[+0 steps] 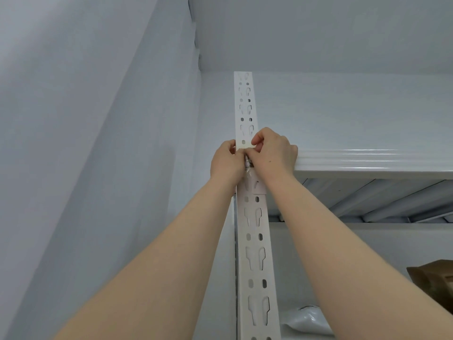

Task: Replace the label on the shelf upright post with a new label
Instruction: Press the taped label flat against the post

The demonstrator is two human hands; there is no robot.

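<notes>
Both bare arms are reaching upward to a white slotted shelf upright post (pixel 255 231), which is running from the bottom edge of the view up toward the ceiling. The left hand (pixel 226 161) and right hand (pixel 273 153) are meeting at the post, level with the front edge of the top shelf (pixel 372 160). A pale label strip (pixel 244 145) is lying across the post face just above the fingers; the left hand is pinching its left end and the right hand is pinching its right end between thumb and forefinger. Crumpled whitish scraps (pixel 248 165) are showing between the two hands, too small to identify. The hands and wrists are covering the post where the shelf joins it, so that junction is hidden. The right hand's heel is resting against the shelf edge. Below the shelf, a brown cardboard box (pixel 435 283) is sitting at far right, and a white plastic bag (pixel 307 321) is lying beside the post's lower part. A plain grey wall (pixel 98 143) is filling the left side.
</notes>
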